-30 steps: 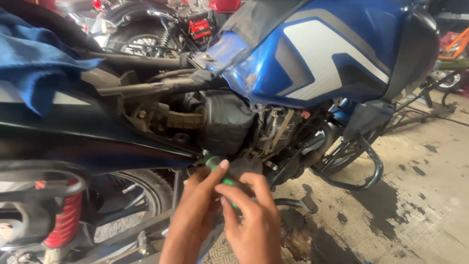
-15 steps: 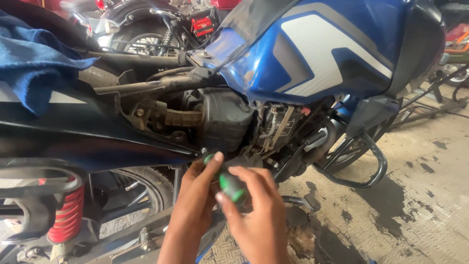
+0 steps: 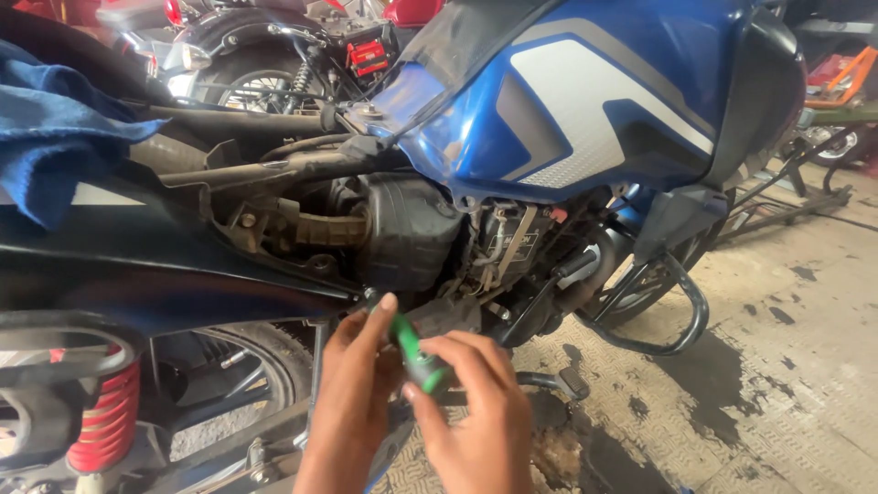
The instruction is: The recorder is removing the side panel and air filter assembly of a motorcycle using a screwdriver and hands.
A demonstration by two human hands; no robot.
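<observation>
While both hands close their fingers round a green screwdriver, its tip works a fastener below the blue tank; steady turning seems needed.

Glossy painted blue fuel tank; soft blue cloth upper left; matt black plastic airbox; rough, oil-stained concrete floor.

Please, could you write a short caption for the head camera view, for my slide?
Two hands, left hand and right hand, hold a green-handled screwdriver under the blue motorcycle's fuel tank.
</observation>
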